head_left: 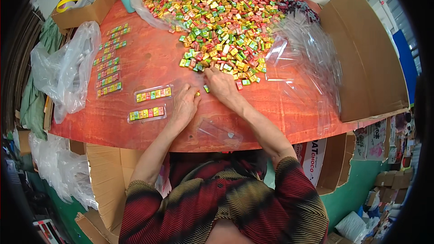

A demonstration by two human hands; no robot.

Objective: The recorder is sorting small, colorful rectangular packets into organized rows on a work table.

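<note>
Two hands (203,95) by glossy square candies (217,18).

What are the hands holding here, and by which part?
Cannot tell: the left hand and right hand rest knuckles-up among loose candies, grip hidden.

— What are the hands at?
— Both rest on the reddish wooden surface (149,58): the right hand (220,84) at the near edge of the heap of small coloured wrapped candies (221,13), the left hand (184,104) beside two filled clear plastic candy strips (150,104).
</note>
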